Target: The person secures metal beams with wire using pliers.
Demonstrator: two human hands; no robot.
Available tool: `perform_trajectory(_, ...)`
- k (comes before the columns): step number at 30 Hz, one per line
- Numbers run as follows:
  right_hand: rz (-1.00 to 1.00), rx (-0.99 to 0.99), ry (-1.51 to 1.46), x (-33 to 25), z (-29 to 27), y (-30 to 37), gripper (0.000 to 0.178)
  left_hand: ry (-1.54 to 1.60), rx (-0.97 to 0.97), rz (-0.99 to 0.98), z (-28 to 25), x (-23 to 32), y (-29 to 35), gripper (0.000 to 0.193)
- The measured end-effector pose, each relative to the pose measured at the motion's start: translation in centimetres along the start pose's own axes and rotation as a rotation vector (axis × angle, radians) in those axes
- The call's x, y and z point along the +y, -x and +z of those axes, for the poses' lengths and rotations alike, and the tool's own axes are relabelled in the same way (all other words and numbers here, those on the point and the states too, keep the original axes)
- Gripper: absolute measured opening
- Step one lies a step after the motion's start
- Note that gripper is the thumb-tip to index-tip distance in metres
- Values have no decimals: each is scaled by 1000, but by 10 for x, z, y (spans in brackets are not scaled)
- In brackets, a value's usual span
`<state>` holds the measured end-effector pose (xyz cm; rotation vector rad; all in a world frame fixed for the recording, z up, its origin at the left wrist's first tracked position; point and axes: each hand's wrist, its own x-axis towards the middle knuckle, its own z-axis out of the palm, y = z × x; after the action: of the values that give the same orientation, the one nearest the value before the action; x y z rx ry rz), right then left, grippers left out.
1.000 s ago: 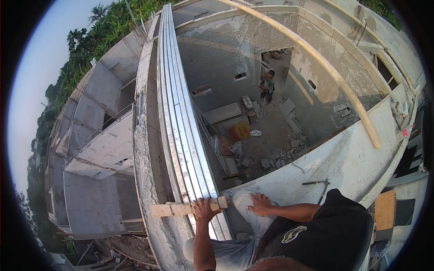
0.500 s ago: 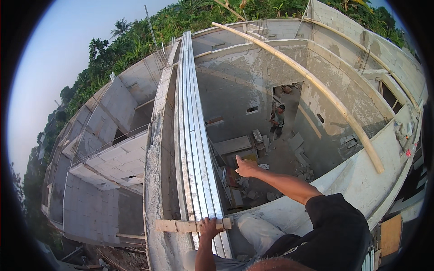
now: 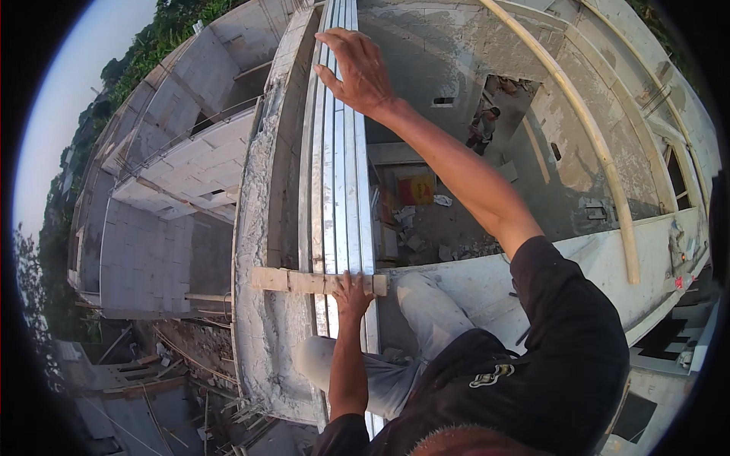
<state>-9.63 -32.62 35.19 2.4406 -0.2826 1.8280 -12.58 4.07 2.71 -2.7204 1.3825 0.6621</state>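
My left hand [image 3: 352,296] rests with spread fingers on a short wooden board [image 3: 296,281], which lies crosswise over a bundle of long, shiny metal profiles [image 3: 342,190]. Out in front, my right hand [image 3: 357,70] is open, thumb apart from the fingers, holding nothing. In the picture it overlaps the far part of the profiles; whether it touches them I cannot tell. The profiles run lengthwise beside a rough concrete beam [image 3: 255,205], and my knees are on either side of them.
To the right the wall drops into a room where another person [image 3: 482,129] stands near a doorway and rubble. A long bamboo pole [image 3: 582,106] spans that room. Unroofed block-walled rooms [image 3: 152,251] lie down to the left. A concrete ledge [image 3: 532,292] runs off to my right.
My right hand has swung up and left from pointing over the room to above the profiles, its fingers now opened. My left hand stays at the board. The view has tilted downward.
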Motion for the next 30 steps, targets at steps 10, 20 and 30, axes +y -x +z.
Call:
perform_trajectory(10, 160, -1062, -186, -147, 13, 380, 54, 49, 14, 79, 18, -10, 4, 84)
perform_trajectory(20, 274, -1316, -82, -67, 40, 279, 65, 10, -11, 74, 10, -19, 4, 88)
perform_trajectory(30, 540, -604, 545, 107, -20, -174, 65, 6, -76, 145, 25, -31, -8, 100)
